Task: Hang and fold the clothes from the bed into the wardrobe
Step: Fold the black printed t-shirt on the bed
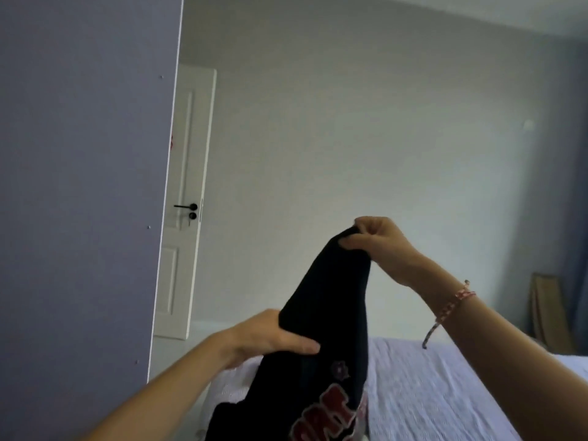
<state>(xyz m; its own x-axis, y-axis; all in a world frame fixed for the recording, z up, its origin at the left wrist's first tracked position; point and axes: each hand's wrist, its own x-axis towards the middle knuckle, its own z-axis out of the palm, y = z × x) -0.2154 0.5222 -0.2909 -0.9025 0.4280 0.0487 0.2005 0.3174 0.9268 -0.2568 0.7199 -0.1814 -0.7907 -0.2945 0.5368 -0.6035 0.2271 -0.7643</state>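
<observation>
A black garment [327, 300] with red and white lettering near its lower end hangs in front of me above the bed [445, 393]. My right hand [378, 241] pinches its top end, raised highest at the centre. Lower and to the left, my left hand [270, 335] grips the garment's side, thumb lying across the cloth. The wardrobe's lilac side panel [82, 186] fills the left of the view; its inside is hidden. The garment's lower part runs out of the frame.
A white room door [184, 202] with a black handle stands behind the wardrobe panel. The bed has a pale lilac cover. Wooden boards [547, 310] lean at the far right wall beside a blue curtain [576, 186].
</observation>
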